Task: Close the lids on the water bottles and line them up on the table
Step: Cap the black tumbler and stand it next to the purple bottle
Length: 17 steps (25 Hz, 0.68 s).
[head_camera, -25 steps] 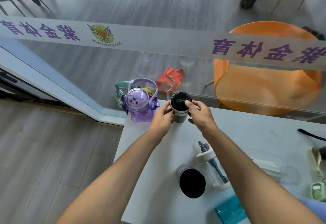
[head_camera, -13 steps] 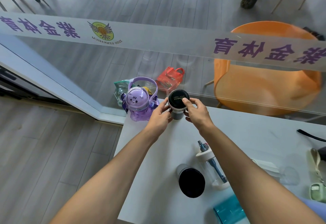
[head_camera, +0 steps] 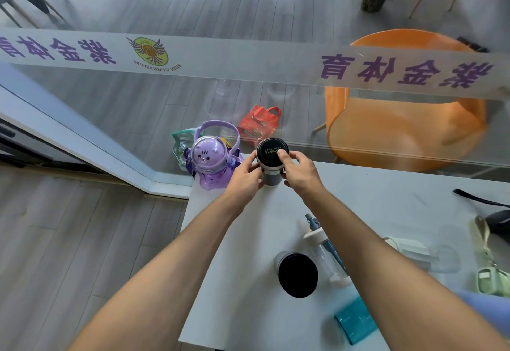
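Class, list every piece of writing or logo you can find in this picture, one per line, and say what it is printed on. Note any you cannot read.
"紫金体育", purple, seen mirrored: on the frosted band across the glass wall, at both ends.
"ZIJIN GYMNASIUM", mirrored and small, so only roughly legible: under the winged round logo on that band.
Gold print on the black lid of the bottle held by both hands: too small to read.
Print on the red bag: blurred.

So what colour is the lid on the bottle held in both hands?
Black, with small pale lettering on the lid; the head view shows it.
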{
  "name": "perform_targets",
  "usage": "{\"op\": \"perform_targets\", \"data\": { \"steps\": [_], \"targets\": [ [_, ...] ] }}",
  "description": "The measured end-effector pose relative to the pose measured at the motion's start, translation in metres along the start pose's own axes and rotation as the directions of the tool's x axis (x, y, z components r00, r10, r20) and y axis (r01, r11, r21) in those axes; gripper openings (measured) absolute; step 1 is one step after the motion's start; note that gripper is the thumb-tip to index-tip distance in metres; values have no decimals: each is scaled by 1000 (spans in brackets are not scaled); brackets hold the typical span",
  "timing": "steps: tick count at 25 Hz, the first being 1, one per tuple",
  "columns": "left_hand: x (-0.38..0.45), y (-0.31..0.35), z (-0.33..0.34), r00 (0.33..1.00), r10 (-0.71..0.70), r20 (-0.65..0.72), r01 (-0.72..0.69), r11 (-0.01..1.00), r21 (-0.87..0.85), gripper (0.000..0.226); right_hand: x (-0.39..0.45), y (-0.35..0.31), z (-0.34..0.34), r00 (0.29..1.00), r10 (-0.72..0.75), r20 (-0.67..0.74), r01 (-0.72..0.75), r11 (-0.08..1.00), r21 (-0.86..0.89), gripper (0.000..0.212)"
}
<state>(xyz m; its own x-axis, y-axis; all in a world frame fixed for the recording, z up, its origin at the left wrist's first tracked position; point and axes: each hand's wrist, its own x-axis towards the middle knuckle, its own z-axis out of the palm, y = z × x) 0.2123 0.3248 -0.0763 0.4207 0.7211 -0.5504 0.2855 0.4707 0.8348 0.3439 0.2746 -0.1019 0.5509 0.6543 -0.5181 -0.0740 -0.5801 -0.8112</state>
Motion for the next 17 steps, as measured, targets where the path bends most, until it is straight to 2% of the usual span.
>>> {"op": "perform_targets", "data": {
  "steps": [4, 7, 9, 13, 17],
  "targets": [
    [-5, 0, -2, 998, -47, -40, 46, 999, -15, 58, -10, -3, -7, 1000, 21, 7, -21, 998, -51, 68],
    [-17, -8, -7, 997, -49, -63, 54, 995, 80, 56, -35, 7, -28, 999, 17, -38, -19, 999, -49, 51],
    [-38, -22, -8, 1000, -25, 4, 24, 987, 159, 50, -57, 22, -47, 998, 9, -67, -11, 999, -35, 38],
    [-91, -66, -13, 986, 13, 167, -66, 945, 321, 45, -114, 66, -68, 994, 47, -95, -43, 998, 49, 26],
    [-126, -100, -16, 975, -9, 221, -62, 949, 309, 36, -167, 105, -57, 988, 135, -70, -129, 988, 89, 25]
  ]
}}
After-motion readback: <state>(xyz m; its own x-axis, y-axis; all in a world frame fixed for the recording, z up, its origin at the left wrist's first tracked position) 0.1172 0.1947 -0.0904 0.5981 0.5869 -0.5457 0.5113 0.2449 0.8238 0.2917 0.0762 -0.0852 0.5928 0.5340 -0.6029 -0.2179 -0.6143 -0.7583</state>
